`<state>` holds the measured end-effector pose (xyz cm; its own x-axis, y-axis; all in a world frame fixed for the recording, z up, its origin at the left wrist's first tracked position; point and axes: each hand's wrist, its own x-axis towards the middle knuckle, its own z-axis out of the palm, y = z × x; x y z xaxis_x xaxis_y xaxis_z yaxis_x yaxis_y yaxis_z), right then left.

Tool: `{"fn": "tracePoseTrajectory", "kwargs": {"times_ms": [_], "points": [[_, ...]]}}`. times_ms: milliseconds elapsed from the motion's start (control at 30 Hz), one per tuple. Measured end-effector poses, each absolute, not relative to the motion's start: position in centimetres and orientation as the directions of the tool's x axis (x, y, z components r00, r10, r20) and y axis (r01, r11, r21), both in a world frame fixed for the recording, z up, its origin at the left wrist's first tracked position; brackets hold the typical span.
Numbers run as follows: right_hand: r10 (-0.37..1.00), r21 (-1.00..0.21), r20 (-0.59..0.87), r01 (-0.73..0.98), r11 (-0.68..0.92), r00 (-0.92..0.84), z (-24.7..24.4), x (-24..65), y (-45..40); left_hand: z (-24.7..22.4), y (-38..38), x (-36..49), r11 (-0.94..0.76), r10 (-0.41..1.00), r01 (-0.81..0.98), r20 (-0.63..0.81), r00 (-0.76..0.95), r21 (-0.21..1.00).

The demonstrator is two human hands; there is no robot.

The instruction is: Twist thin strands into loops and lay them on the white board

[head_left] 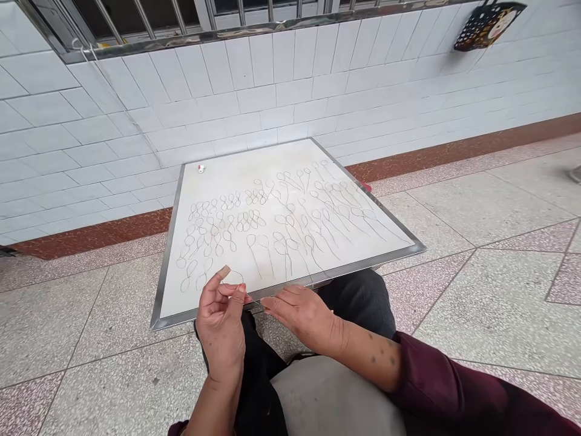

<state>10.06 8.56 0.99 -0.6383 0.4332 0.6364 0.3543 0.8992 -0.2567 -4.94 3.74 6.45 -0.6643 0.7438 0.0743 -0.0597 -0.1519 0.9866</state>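
Observation:
My left hand (221, 327) pinches a thin wire (255, 301) between thumb and fingers at the table's front edge. A round loop of this wire stands up past the fingertips. One left finger, with a tan wrap on its tip, points up and away. To the right, my right hand (303, 312) is closed over the wire's other end, palm down; its fingertips are partly hidden. On the white tabletop (236, 169) ahead lie several double-looped wire pieces (218, 227) at left. Several single loops with long loose tails (313, 242) lie at right.
A small white and red object (201, 169) sits at the table's far left corner. The table's metal rim (290, 281) runs above my knees. Behind it stands a white tiled wall (254, 79) with a barred window. A dark patterned bag (488, 27) hangs at upper right.

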Motion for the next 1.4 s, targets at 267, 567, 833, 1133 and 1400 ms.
{"fn": "tracePoseTrajectory", "kwargs": {"times_ms": [267,567,833,1133,1400], "points": [[0.547,-0.379,0.517,0.397,0.836,-0.659,-1.5,10.1,7.3,6.5,3.8,-5.6,-0.128,0.729,-0.062,0.052,-0.683,0.99],[0.646,-0.59,0.354,0.375,0.715,-0.676,-1.0,10.1,6.6,6.7,3.6,-5.8,-0.115,0.699,-0.064,0.035,-0.714,0.991],[0.729,-0.828,0.228,0.264,0.494,-0.646,-0.1,10.2,6.4,6.5,3.7,-5.8,-0.125,0.711,-0.059,0.048,-0.702,0.99],[0.673,-0.63,0.391,0.351,0.693,-0.627,-1.0,10.5,6.1,6.5,3.5,-6.3,-0.173,0.698,-0.057,0.081,-0.711,0.983],[0.477,-0.31,0.52,0.364,0.878,-0.708,0.2,11.2,5.7,6.9,3.1,-6.6,-0.153,0.716,-0.104,0.037,-0.698,0.983]]}}
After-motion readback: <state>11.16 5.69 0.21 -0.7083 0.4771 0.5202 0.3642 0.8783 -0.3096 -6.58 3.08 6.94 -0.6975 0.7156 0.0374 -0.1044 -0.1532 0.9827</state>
